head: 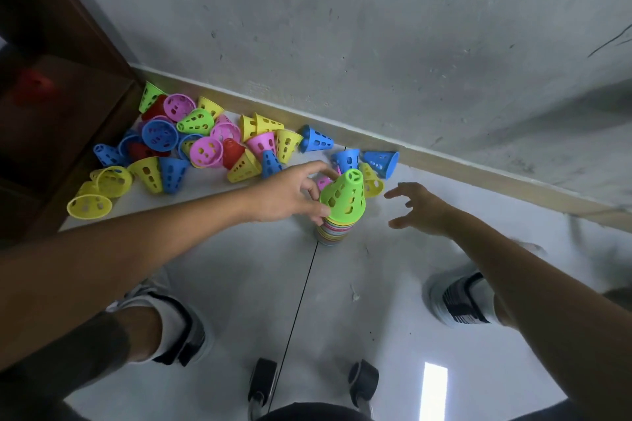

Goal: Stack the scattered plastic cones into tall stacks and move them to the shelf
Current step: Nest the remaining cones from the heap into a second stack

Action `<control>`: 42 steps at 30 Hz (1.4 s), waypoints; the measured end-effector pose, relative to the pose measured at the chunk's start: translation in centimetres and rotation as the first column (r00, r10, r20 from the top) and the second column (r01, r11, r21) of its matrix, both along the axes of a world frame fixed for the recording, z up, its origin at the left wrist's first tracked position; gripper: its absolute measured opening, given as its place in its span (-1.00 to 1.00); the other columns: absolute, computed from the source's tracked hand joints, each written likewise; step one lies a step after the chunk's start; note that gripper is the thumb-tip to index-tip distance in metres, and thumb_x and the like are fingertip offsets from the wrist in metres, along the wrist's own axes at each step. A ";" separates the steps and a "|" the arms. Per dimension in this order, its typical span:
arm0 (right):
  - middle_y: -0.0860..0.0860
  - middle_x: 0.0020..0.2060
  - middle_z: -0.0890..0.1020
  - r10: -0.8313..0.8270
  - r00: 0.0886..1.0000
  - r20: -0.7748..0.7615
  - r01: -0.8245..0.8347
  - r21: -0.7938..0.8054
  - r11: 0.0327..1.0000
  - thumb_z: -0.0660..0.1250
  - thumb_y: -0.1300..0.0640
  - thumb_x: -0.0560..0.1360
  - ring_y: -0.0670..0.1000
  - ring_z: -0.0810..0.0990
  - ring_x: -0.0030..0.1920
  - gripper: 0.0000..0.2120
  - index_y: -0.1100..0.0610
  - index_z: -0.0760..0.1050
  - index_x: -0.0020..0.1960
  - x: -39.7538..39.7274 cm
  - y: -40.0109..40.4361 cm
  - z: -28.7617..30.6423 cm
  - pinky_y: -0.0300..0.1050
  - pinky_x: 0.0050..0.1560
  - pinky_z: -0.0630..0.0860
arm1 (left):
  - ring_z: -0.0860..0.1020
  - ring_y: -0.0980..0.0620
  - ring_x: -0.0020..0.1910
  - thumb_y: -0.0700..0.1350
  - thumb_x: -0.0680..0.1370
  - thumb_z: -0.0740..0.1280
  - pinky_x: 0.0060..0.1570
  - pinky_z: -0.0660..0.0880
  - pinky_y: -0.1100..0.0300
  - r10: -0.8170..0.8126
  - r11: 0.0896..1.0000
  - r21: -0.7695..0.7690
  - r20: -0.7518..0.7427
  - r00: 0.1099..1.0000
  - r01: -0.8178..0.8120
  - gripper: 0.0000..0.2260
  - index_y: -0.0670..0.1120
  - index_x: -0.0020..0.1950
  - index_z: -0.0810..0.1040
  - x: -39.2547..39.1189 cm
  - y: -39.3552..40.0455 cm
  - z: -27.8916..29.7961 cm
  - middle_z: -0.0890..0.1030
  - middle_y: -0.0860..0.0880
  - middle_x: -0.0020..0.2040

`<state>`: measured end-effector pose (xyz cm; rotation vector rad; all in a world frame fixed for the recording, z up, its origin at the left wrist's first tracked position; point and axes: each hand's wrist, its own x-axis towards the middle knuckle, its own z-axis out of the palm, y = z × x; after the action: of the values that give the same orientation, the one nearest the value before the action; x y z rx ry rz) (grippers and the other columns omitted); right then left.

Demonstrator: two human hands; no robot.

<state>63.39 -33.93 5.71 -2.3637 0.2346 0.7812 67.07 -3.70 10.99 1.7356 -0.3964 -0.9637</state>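
I am in the stacking step; my left hand is at the green cone that sits on top of the stack, with the thumb and fingers curled round its left side, so I judge it is pressing or settling that cone down onto the ones below; my right hand is open, fingers spread and holding nothing, just beside the stack on its right and not touching it; the stack stands on the floor between my two hands, with many colored rims showing under the green cone, and it looks short to me for a tall stack; the loose cones, yellow, blue, pink, red and green, lie in a heap along the bottom of the wall, and a few more lie just behind the stack; the dark brown shelf is at the left, touching the heap, and something red sits in it, too blurred for me to name; for the next move I think the free right hand should pick a near cone, maybe a blue or yellow one behind the stack, turn it wide end down and drop it on straight, while the left keeps the stack from tipping; I can read no words or brand on the cones; my shoe has dark marks, too blurred to read.
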 end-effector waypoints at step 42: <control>0.12 0.06 0.65 -0.211 0.955 0.209 0.222 -0.032 0.974 0.57 0.17 0.39 0.12 0.59 0.01 -0.55 0.14 0.59 0.26 6.4 2.0 -2.3 -0.16 -0.01 0.45 | 0.13 -0.16 0.58 0.10 0.52 0.44 0.49 0.29 -0.04 -0.349 0.754 0.654 0.327 0.878 0.057 -0.58 0.05 0.35 0.52 7.3 5.8 -13.2 0.04 -0.13 0.60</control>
<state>69.77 -31.94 3.44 -2.3979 0.4245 0.4294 74.33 2.14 -2.21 2.5958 -0.6138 -0.9193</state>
